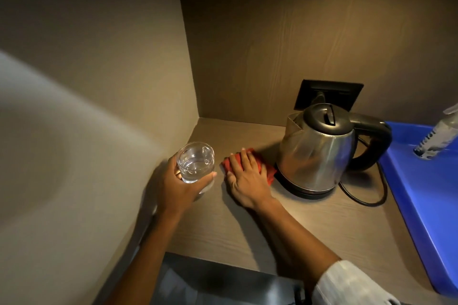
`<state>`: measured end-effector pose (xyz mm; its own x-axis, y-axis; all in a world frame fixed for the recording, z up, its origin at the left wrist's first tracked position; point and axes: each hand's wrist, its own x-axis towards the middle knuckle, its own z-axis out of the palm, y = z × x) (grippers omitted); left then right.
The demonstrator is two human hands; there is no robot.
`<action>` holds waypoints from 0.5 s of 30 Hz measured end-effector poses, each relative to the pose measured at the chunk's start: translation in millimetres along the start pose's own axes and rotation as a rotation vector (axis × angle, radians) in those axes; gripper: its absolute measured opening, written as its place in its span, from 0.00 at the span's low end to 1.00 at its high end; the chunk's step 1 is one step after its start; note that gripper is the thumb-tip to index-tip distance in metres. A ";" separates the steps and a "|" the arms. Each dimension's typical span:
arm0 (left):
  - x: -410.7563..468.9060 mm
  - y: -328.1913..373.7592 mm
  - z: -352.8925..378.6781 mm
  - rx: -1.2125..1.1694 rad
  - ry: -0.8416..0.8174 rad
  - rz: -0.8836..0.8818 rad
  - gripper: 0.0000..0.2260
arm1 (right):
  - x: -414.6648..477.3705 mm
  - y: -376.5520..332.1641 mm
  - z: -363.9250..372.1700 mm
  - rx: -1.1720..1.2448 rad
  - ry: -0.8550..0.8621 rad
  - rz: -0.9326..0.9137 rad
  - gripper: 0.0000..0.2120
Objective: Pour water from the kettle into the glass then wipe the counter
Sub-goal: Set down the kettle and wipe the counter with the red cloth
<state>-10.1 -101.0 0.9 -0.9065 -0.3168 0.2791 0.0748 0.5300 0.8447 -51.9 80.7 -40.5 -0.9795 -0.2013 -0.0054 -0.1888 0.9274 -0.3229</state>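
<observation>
— Grip on the left hand (183, 184)? — Closed around the water-filled glass (195, 163), held above the counter (247, 230).
— Right hand (247, 176)? — Pressed flat, fingers spread, on the red cloth (269, 173) beside the kettle (317, 148).

Red cloth (267, 171) mostly under right hand (247, 176); bottle (438, 138) and blue tray (421, 200) cut by right edge.

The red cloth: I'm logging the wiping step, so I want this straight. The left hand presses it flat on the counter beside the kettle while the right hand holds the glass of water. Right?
Not quite: the hands are swapped. In the head view, the right hand presses the red cloth flat on the counter beside the kettle, while the left hand holds the glass of water.
</observation>
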 end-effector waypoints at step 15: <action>-33.2 4.1 15.8 -0.043 0.009 -0.003 0.40 | -99.0 24.7 -1.6 -0.030 -0.080 -0.366 0.27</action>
<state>13.8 -75.9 -12.1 -0.9030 -0.3255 0.2804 0.0900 0.4948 0.8643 40.3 124.0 -46.4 -0.8387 -0.5437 0.0310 -0.5282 0.7983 -0.2893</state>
